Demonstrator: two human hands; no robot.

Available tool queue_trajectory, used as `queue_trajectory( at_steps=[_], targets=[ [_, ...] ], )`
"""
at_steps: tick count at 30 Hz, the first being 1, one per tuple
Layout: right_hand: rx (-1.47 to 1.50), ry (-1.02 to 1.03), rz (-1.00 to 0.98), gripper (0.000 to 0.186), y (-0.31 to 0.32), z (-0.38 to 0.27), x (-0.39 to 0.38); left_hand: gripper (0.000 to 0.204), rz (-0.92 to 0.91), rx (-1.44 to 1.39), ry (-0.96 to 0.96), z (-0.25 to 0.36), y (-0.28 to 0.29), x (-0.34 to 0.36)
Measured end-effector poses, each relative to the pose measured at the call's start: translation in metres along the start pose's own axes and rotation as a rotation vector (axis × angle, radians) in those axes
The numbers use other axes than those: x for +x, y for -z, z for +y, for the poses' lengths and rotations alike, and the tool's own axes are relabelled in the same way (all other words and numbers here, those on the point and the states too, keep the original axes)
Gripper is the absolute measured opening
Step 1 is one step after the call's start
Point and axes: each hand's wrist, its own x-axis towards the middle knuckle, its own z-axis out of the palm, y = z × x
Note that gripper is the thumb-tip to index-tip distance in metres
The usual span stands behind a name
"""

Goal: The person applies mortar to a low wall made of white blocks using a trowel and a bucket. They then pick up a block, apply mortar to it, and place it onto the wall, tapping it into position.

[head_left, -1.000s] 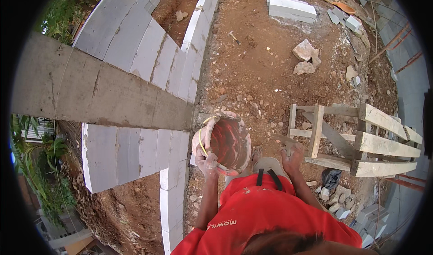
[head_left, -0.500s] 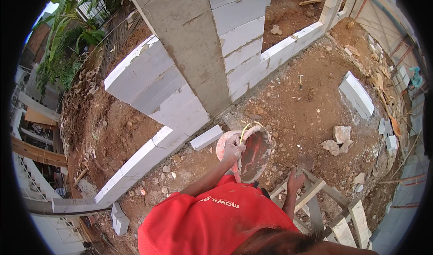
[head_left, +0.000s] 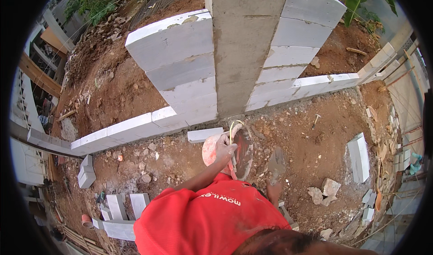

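Note:
My left hand (head_left: 224,150) grips the rim of a plaster-streaked reddish bucket (head_left: 208,152), tilted, with its red inside toward the right and a pale yellow loop handle (head_left: 236,122) sticking up. My right hand (head_left: 273,189), partly behind my red shirt, holds a grey, mortar-stained trowel (head_left: 276,162) low at the bucket's right. A loose white block (head_left: 204,135) lies on the dirt just beyond the bucket, at the foot of the block wall (head_left: 180,68) and grey concrete column (head_left: 239,52).
A low block course (head_left: 128,128) runs either side. A hammer (head_left: 316,120), a stack of blocks (head_left: 358,156) and broken chunks (head_left: 329,187) lie on the dirt at right. More blocks (head_left: 116,207) lie lower left, and a wooden plank (head_left: 38,77) spans the far left.
My view has swung left toward the column and wall, now ahead. The bucket and trowel stay in my hands. The wooden frame beside my right hand has mostly left view.

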Motion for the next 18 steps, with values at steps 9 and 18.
queue_trajectory(
  at_steps=[9, 18],
  targets=[
    [-0.395, 0.293, -0.305, 0.037, -0.008, -0.065, 0.145, 0.026, 0.375, -0.183, -0.07, -0.001, -0.009, 0.077],
    [-0.464, 0.558, -0.615, 0.03, -0.08, -0.194, 0.243, 0.024, 0.743, -0.356, -0.149, 0.004, 0.043, 0.047]
  ],
)
